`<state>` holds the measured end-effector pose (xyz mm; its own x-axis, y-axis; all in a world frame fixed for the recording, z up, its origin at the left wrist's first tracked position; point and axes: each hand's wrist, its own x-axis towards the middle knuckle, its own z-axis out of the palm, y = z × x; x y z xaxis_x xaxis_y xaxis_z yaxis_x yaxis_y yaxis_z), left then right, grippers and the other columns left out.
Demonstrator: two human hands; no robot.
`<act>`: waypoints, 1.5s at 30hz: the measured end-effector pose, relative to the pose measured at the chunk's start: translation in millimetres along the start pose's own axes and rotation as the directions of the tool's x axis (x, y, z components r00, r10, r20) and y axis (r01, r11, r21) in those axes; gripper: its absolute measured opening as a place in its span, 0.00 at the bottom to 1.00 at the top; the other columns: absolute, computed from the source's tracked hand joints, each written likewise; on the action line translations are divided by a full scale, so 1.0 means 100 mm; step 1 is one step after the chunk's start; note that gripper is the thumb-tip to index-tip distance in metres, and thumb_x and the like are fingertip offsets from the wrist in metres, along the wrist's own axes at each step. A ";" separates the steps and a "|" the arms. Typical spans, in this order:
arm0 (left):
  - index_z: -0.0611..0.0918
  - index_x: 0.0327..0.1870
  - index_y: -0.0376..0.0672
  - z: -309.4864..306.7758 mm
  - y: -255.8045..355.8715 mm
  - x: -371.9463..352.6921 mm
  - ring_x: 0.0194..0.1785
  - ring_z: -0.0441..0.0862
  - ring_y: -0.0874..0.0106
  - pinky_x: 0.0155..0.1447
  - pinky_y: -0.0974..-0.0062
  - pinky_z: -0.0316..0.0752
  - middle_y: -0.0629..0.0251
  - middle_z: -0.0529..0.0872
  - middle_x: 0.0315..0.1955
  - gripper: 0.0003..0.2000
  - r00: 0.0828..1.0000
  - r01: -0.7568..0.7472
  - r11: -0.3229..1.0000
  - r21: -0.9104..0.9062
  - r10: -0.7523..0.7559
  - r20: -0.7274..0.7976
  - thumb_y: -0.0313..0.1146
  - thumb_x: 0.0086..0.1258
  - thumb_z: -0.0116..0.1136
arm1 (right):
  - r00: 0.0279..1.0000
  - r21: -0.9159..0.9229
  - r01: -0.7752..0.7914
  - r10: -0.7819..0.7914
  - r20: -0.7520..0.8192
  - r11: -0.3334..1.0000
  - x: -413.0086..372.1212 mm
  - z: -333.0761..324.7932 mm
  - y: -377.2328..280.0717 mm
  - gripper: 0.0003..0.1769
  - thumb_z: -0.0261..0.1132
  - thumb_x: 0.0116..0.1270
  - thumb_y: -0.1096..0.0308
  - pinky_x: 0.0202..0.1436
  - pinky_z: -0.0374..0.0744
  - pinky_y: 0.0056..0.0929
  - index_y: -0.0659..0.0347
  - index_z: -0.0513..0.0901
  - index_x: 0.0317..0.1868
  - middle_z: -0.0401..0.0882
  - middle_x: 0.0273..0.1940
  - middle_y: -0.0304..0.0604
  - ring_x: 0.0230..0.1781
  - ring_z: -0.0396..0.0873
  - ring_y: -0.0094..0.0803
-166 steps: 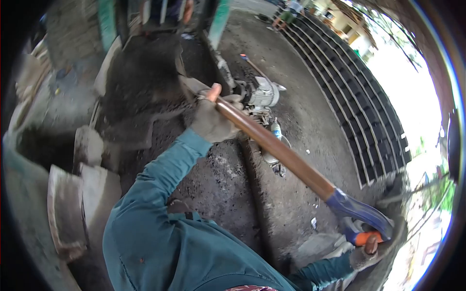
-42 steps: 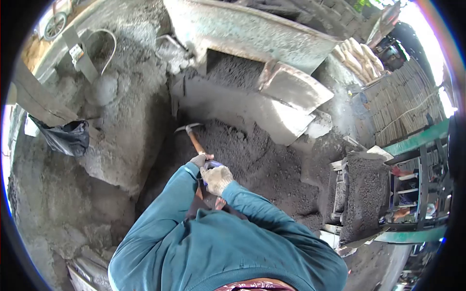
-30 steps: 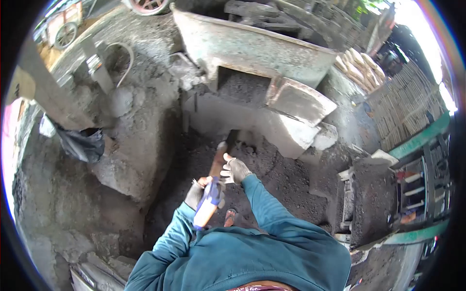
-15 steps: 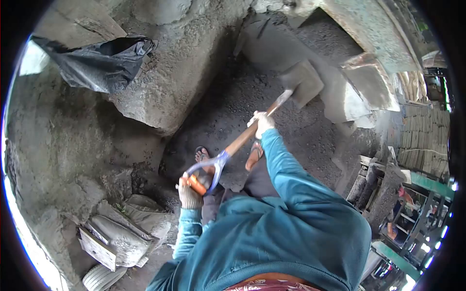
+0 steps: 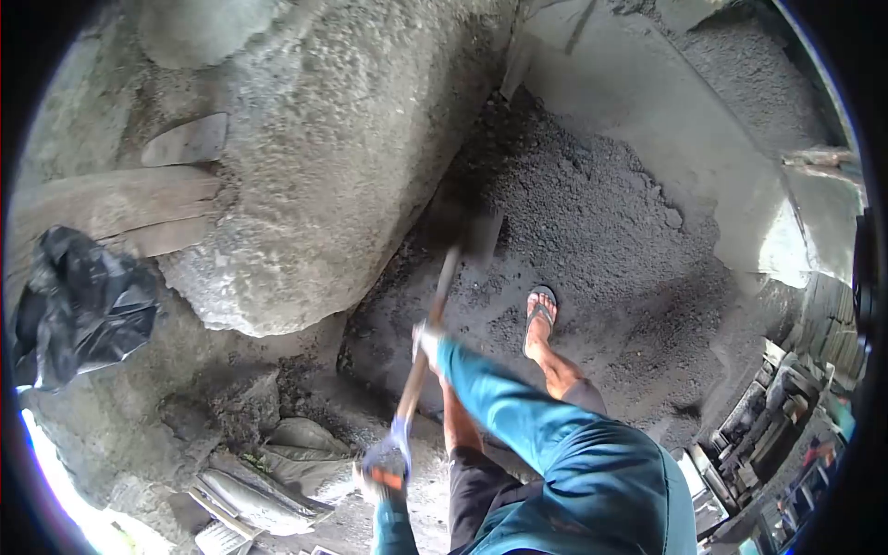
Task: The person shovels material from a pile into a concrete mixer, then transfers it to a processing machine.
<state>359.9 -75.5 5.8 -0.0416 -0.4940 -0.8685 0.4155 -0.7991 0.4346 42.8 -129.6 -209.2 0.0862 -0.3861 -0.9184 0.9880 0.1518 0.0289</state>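
Observation:
A shovel (image 5: pixel 415 381) with a wooden shaft slants up from the bottom centre. Its dark blade (image 5: pixel 472 236) is blurred and lies over the grey granular material (image 5: pixel 592 199), beside the large rock. Gloved, my left hand (image 5: pixel 372 481) is wrapped round the orange grip inside the blue D-shaped handle. My right hand (image 5: pixel 426 342), in a pale glove, is closed round the middle of the wooden shaft.
A big rough rock (image 5: pixel 305 166) rises on the left, with a black plastic sheet (image 5: pixel 88 305) and wooden boards (image 5: pixel 120 199) beside it. A sandalled foot (image 5: pixel 540 314) stands on the dark ground. Stacked pieces (image 5: pixel 763 416) lie at the right.
The shovel blade has swung left and down, from the pale slab side toward the rock. Both hands keep their hold. The view has turned, and one foot now stands farther forward.

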 end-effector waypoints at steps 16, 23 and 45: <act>0.77 0.27 0.41 1.46 -0.48 0.47 0.15 0.68 0.68 0.19 0.68 0.65 0.66 0.71 0.13 0.28 0.931 -0.078 0.909 0.410 0.213 -0.296 0.59 0.78 0.48 | 0.934 0.235 0.356 -0.339 -0.110 0.904 -0.34 -0.56 -1.29 0.10 0.69 0.66 0.69 0.24 0.79 0.39 0.55 0.74 0.39 0.74 0.26 0.37 0.22 0.76 0.32; 0.78 0.25 0.44 1.60 -0.53 0.32 0.12 0.71 0.64 0.16 0.64 0.68 0.66 0.73 0.11 0.31 0.994 0.073 0.800 0.596 -0.105 0.019 0.64 0.76 0.45 | 0.794 0.330 0.590 -0.454 -0.404 0.737 -2.11 -1.59 -1.26 0.08 0.69 0.63 0.72 0.28 0.79 0.37 0.55 0.76 0.35 0.75 0.27 0.36 0.24 0.77 0.35; 0.82 0.43 0.38 2.31 -0.42 -0.24 0.38 0.85 0.63 0.46 0.65 0.82 0.60 0.86 0.36 0.23 0.758 0.319 0.798 0.512 -0.539 0.368 0.52 0.79 0.50 | 0.568 0.475 0.772 -0.795 -0.214 0.423 -3.78 -1.95 -1.33 0.05 0.62 0.72 0.67 0.33 0.79 0.36 0.52 0.75 0.36 0.73 0.27 0.33 0.26 0.76 0.32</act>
<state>133.4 -109.0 63.6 -0.5900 -0.0699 -0.8044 -0.1466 -0.9704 0.1919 -146.5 173.6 57.3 -0.7637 -0.1448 -0.6291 0.5456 -0.6657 -0.5091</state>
